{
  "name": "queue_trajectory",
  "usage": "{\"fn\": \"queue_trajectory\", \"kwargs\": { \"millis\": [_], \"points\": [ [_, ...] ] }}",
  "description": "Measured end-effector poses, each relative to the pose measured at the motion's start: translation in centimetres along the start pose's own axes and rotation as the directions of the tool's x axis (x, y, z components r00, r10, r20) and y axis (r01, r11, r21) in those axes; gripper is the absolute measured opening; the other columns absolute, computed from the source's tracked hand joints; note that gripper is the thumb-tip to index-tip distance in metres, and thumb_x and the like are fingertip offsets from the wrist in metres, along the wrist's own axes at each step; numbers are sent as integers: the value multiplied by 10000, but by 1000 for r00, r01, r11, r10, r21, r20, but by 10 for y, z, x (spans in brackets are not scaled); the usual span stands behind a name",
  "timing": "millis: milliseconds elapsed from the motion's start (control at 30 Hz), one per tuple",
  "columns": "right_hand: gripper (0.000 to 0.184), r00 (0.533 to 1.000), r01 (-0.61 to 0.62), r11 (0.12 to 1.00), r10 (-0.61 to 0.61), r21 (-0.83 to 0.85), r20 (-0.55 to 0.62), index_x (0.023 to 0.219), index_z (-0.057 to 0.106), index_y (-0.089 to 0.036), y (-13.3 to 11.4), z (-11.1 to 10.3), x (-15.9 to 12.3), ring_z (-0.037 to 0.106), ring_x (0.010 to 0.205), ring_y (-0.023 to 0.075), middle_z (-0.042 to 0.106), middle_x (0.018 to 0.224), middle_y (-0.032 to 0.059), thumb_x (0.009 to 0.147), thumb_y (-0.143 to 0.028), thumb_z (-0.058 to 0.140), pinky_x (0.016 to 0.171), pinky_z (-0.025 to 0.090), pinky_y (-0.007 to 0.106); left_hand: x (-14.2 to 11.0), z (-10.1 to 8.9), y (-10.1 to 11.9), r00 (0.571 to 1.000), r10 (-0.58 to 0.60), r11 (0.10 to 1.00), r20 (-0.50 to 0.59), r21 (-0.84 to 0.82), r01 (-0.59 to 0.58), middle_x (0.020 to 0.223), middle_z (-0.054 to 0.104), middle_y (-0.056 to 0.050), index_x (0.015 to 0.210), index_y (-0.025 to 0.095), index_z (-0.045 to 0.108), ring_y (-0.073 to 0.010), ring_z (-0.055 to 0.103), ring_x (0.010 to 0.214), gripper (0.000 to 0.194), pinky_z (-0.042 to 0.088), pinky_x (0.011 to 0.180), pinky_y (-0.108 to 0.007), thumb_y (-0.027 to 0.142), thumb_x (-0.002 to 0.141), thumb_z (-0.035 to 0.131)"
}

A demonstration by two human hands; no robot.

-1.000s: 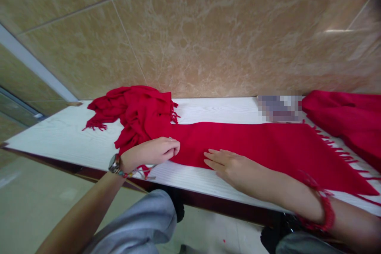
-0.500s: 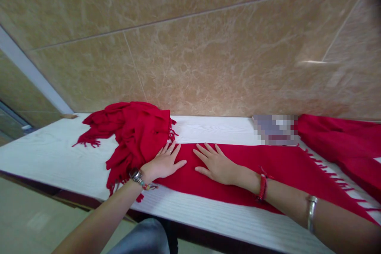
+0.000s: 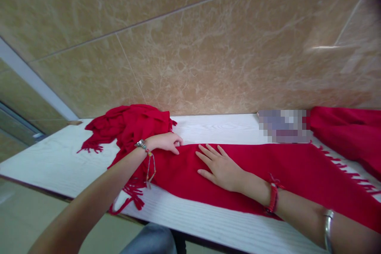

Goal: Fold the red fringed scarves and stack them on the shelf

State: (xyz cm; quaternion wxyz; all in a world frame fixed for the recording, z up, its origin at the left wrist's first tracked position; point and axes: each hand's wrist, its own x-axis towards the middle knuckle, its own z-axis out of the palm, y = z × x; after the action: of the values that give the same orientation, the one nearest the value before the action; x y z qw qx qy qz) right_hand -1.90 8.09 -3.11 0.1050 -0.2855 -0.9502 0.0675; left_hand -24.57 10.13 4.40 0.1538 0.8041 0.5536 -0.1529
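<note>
Saw, from the left side of the frame onward, a long white wood-grain table [image 3: 44, 162] set against a wall of tan marble-patterned tile [image 3: 208, 55]. Found left of centre a crumpled heap of red fringed fabric [image 3: 139, 123], not yet smoothed or straightened, with loose red tassels [image 3: 137, 196] straggling toward the table's near edge at lower left. Held the left hand [image 3: 165, 142] at the heap's right flank, by the far edge of a long strip of soft red fabric [image 3: 258, 166], with fingers bent and thumb stretched out; could not tell a pinch on the fabric from a light touch. Could not tell heap and strip for one piece or two. Rested the right hand [image 3: 224, 170] on the strip near the centre, palm down, with fingers straight, spread and gripping nothing. Had the strip laid out from centre to lower right, almost flat; judged this stretch mostly done. Noted faint ripples between the hands; judged the strip's left end not yet flat. Saw at right a flat rectangular item [image 3: 282, 126], blurred into blocks, behind the strip, then another loose piece of red fabric [image 3: 348, 131]; judged that piece not yet straightened.
</note>
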Motion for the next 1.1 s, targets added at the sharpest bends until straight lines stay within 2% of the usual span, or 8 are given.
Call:
{"fn": "queue_trajectory", "kwargs": {
  "millis": [67,133,333,467,567,767,967,1100],
  "points": [
    [565,1000,4,1000,-4,16,-8,1350,363,-157,0,0,0,209,1316,300,270,1437,104,891,-482,315,1052,173,526,3,-10,-3,994,74,995,78,-76,-69,638,498,45,701,154,562,-112,448,610,148,327,542,-200,294,672,603],
    [554,1000,2,999,-1,33,-13,1342,381,-169,0,0,0,199,1318,303,271,1437,102,890,-482,315,1049,170,531,6,-17,-5,985,111,982,132,-164,-89,671,502,45,704,158,549,-117,449,647,193,335,569,-200,337,656,605],
    [551,1000,-21,996,22,82,-11,1328,404,-177,-2,-2,0,161,1330,296,245,1447,108,881,-491,331,1045,155,539,21,-22,-8,968,-55,982,245,-163,98,856,582,17,951,175,584,-159,494,789,519,368,633,-205,394,498,712],
    [554,999,-31,993,30,112,14,1330,398,-161,-3,-5,0,154,1333,289,253,1443,119,884,-482,329,1050,135,535,29,-21,-8,961,-72,975,267,-184,125,807,611,7,853,160,615,-170,514,748,492,381,615,-223,410,451,744],
    [548,999,-31,992,29,122,19,1329,399,-154,-3,-7,-1,147,1334,289,254,1443,119,886,-470,333,1052,132,532,28,-22,-8,959,-56,966,280,-227,122,765,626,-3,814,152,621,-175,536,728,444,401,623,-236,439,491,725],
    [546,999,-30,993,28,118,15,1331,395,-156,-4,-6,0,155,1332,295,250,1444,123,886,-467,334,1049,137,536,19,-27,-14,978,-9,946,208,-316,76,847,620,-2,838,163,599,-158,536,818,337,401,716,-228,456,673,590],
    [546,1000,-28,993,27,113,11,1329,400,-155,-3,-5,0,165,1329,294,254,1444,121,888,-469,327,1051,147,525,23,-20,-20,993,-54,951,107,-298,84,793,581,7,809,147,577,-156,504,796,391,383,705,-227,414,553,705],
    [548,999,-31,993,30,111,13,1332,395,-160,-3,-6,0,173,1328,290,258,1442,118,888,-472,325,1055,145,520,23,-16,-18,990,-80,955,113,-277,109,707,551,25,720,152,558,-146,487,704,370,367,619,-224,453,554,696]
  ]
}}
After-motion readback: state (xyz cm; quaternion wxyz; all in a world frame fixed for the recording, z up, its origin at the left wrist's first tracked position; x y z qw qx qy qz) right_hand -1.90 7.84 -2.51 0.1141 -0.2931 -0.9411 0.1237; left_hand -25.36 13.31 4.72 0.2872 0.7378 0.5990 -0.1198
